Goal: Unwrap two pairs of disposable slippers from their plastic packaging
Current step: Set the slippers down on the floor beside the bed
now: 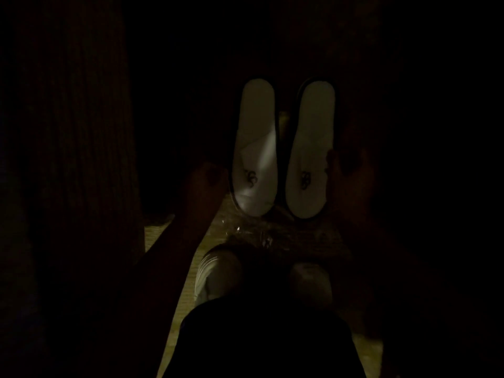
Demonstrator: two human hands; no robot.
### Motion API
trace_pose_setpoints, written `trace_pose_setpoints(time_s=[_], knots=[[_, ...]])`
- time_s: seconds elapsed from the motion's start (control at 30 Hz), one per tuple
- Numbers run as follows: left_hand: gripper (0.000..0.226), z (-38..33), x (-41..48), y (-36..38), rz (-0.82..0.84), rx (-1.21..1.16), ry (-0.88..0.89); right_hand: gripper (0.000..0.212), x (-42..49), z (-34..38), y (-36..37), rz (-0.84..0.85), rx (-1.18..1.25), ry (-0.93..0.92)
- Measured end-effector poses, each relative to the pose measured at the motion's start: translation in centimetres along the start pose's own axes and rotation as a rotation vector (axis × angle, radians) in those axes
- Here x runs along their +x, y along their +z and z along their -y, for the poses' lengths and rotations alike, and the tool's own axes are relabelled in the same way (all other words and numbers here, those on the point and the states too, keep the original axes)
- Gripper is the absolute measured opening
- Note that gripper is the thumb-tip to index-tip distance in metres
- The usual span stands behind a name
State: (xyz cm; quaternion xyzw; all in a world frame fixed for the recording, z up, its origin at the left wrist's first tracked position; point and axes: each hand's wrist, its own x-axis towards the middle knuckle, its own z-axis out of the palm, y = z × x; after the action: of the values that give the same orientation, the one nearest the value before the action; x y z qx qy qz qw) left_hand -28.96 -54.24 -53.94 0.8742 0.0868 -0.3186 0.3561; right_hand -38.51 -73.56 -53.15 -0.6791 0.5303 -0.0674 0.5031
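The scene is very dark. Two white disposable slippers with dark logos lie side by side, toes toward me: the left slipper (255,148) and the right slipper (311,151). My left hand (203,184) rests at the outer edge of the left slipper, fingers on its side. At the outer edge of the right slipper is my right hand (350,173), fingers touching its side. Crumpled clear plastic packaging (261,236) lies on the floor just in front of the slipper toes. Whether a second pair is present is hidden by darkness.
My own two shoes (218,276) stand on a pale wooden floor (185,304) below the plastic, with my dark knees over them. A dark ribbed vertical surface (73,132) fills the left side. Everything else is black.
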Motion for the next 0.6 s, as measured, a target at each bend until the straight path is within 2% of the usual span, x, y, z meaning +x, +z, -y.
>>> trace_pose_setpoints(time_s=[0.07, 0.23, 0.5, 0.6], knots=[[0.03, -3.4, -0.4, -1.2, -0.034, -0.034, 0.042, 0.013, -0.3, 2.9, -0.9, 0.015, 0.079, -0.007], [0.022, -13.3, -3.0, -4.5, -0.06, -0.055, 0.193, 0.01, -0.6, 12.7, -4.7, -0.045, 0.132, -0.13], [0.009, -37.6, -10.9, -15.3, -0.106, -0.194, 0.54, 0.019, -3.0, 39.5, -16.3, -0.078, 0.318, -0.415], [0.01, -46.9, -15.6, -22.2, -0.2, -0.255, 0.703, 0.02, -5.7, 49.7, -21.5, -0.091, 0.412, -0.532]])
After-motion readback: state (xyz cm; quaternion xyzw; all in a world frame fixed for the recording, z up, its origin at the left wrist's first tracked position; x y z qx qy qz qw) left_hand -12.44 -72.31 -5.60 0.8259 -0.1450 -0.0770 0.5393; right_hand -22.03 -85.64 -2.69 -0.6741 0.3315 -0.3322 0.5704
